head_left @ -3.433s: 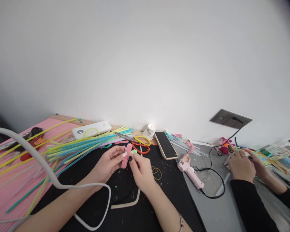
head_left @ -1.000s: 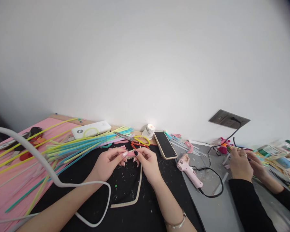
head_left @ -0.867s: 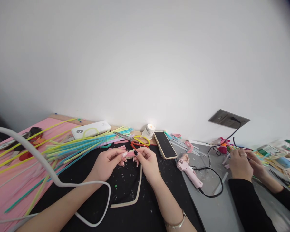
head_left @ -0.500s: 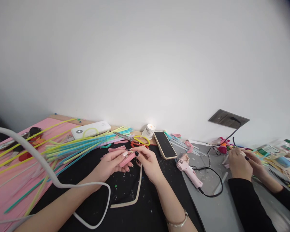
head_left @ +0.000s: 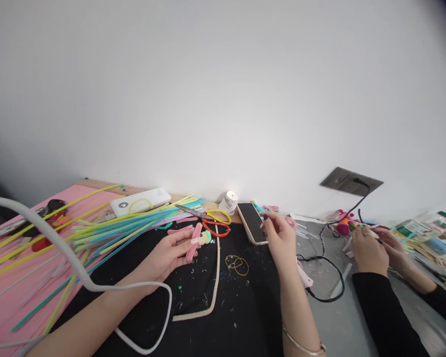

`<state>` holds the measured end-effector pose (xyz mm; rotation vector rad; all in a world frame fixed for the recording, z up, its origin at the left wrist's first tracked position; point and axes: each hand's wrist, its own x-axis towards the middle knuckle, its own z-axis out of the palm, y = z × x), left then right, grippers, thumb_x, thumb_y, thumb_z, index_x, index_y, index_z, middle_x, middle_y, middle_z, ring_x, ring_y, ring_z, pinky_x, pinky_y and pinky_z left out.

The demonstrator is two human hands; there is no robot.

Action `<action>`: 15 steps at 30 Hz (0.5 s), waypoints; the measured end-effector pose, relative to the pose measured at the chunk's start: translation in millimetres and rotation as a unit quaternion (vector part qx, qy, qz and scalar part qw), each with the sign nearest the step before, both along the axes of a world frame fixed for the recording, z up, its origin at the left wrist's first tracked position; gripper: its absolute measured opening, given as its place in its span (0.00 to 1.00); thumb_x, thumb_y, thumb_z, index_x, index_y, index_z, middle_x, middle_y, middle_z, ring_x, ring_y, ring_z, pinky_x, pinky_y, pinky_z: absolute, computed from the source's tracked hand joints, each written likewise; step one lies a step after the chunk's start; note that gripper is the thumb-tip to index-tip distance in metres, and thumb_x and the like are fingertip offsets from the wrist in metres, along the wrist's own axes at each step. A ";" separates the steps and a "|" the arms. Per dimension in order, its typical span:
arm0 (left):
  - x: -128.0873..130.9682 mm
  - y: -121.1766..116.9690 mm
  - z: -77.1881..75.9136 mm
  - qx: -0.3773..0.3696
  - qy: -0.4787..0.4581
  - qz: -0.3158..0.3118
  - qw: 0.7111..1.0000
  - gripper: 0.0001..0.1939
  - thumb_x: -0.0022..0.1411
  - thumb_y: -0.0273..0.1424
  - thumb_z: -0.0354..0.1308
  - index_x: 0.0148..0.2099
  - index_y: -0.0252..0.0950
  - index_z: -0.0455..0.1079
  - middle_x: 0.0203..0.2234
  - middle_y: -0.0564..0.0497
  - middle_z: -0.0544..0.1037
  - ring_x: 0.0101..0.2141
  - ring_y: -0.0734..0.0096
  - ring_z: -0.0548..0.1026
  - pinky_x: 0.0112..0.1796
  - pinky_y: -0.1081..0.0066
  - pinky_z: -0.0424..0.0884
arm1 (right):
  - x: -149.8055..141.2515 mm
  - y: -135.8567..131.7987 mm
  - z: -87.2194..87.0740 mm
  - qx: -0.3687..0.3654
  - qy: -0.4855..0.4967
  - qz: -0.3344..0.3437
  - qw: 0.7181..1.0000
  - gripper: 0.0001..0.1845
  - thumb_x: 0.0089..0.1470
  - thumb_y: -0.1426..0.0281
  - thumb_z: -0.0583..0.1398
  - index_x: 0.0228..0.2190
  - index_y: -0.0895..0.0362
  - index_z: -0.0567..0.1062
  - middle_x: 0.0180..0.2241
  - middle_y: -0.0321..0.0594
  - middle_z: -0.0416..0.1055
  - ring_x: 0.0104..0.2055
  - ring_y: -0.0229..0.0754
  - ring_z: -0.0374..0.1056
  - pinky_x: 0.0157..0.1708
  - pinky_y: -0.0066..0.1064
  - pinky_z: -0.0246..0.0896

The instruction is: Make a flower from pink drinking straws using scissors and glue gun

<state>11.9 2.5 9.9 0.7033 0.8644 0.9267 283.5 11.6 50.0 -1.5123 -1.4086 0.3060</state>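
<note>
My left hand (head_left: 176, 250) is closed around a bent pink pipe-cleaner piece (head_left: 194, 243), with a small cream and mint-green fuzzy piece (head_left: 205, 238) sticking out at its right side. My right hand (head_left: 280, 238) is over the right edge of the phone (head_left: 251, 222). Its fingers are loosely bent and slightly apart, with nothing visible between them. That hand and wrist hide most of the pink glue gun (head_left: 305, 276). On the black mat between my hands lie a bent cream pipe cleaner (head_left: 216, 277) and thin yellow rubber bands (head_left: 238, 266).
Scissors (head_left: 219, 218) lie open behind my left hand, near a white candle cup (head_left: 230, 202). Pipe cleaners (head_left: 134, 225) and a white power bank (head_left: 141, 201) are at left. A white cable (head_left: 74, 258) crosses my left forearm. A co-worker's hands (head_left: 369, 250) work at right.
My right hand has let go of the pink piece and moved right, toward the phone and glue gun. The left hand still holds the piece, now turned more upright. The rubber bands have come into view.
</note>
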 end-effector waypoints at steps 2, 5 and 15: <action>0.3 0.4 -0.3 0.000 0.000 0.002 1.000 0.23 0.52 0.30 0.67 0.52 0.40 0.72 0.30 0.52 0.76 0.28 0.75 0.73 0.33 0.73 0.72 | 27.0 -1.1 1.6 -0.065 -0.063 -0.062 0.994 0.16 0.49 0.66 0.54 0.38 0.59 0.75 0.27 0.40 0.73 0.28 0.43 0.67 0.32 0.32 0.60; 0.6 0.8 -2.1 0.007 0.000 0.004 1.000 0.20 0.51 0.31 0.68 0.49 0.40 0.74 0.30 0.53 0.74 0.28 0.75 0.72 0.33 0.73 0.72 | 59.1 -6.3 -3.1 -0.203 -0.156 -0.157 0.954 0.20 0.45 0.69 0.54 0.41 0.60 0.74 0.30 0.41 0.74 0.33 0.45 0.70 0.36 0.33 0.61; 1.6 3.5 -6.3 0.017 0.002 0.011 1.000 0.14 0.49 0.35 0.69 0.38 0.36 0.75 0.23 0.56 0.68 0.23 0.79 0.66 0.29 0.75 0.67 | 83.8 -25.0 -27.1 -0.270 -0.226 -0.214 0.911 0.29 0.38 0.67 0.59 0.45 0.66 0.70 0.42 0.58 0.71 0.51 0.59 0.65 0.45 0.38 0.61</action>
